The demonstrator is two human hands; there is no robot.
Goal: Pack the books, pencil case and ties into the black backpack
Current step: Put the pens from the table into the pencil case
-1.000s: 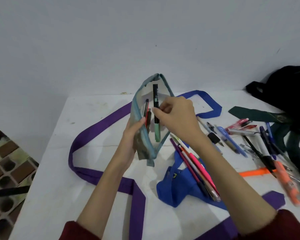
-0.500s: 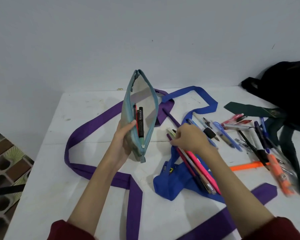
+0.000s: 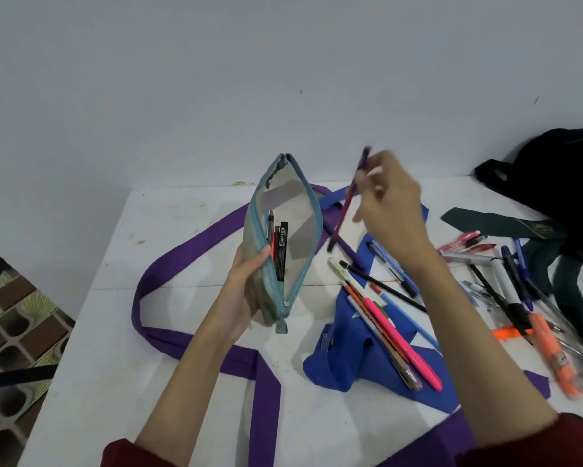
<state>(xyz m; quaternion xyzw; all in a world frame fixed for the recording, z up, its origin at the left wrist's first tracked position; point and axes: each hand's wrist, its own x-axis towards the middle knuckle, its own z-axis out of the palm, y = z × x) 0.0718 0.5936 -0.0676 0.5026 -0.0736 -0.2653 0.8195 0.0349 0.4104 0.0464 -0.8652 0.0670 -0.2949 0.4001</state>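
Gaping blue-edged pencil case (image 3: 285, 237), pens inside.

The pencil case (image 3: 285, 237) stands open at the centre of the worktop (image 3: 182, 332), held from the 7 o'clock side by the left hand (image 3: 246, 281), with a few pens (image 3: 278, 247) inside it. At 2 o'clock of it the right hand (image 3: 389, 203) holds a pen (image 3: 345, 203) above the worktop. Loose pens (image 3: 384, 332) lie at 4 o'clock on a tie (image 3: 350, 358). The backpack (image 3: 559, 176) sits at the far 2 o'clock corner.
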